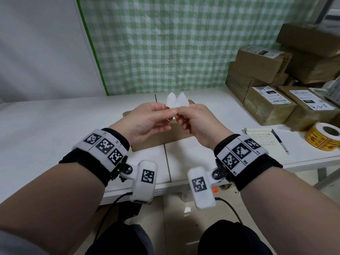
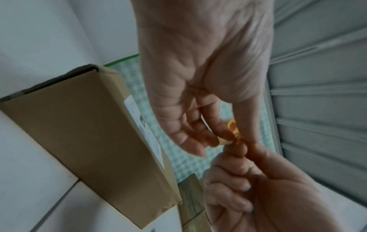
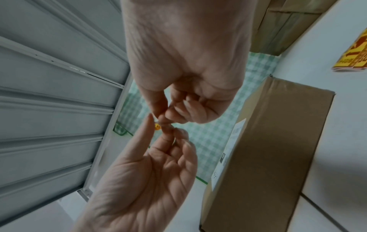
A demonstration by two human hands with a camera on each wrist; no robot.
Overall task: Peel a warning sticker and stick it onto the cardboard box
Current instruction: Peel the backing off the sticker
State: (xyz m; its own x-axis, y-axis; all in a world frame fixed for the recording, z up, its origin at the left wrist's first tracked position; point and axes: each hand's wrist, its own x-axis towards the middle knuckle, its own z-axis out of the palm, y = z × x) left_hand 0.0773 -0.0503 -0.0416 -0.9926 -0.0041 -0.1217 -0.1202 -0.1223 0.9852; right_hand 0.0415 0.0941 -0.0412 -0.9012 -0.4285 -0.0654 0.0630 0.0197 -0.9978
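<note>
Over the table I hold a warning sticker and its white backing paper, which splay apart in a V. My left hand pinches the leaf whose yellow print shows in the left wrist view. My right hand pinches the other leaf between thumb and forefinger. A sliver of orange print shows beside my left fingers. The brown cardboard box lies flat on the table under both hands, with a white label on its far side. It also shows at the right.
A roll of yellow warning stickers sits at the right on the white table. A notepad and pen lie beside it. Several labelled parcels are stacked at the back right. A green checked cloth hangs behind.
</note>
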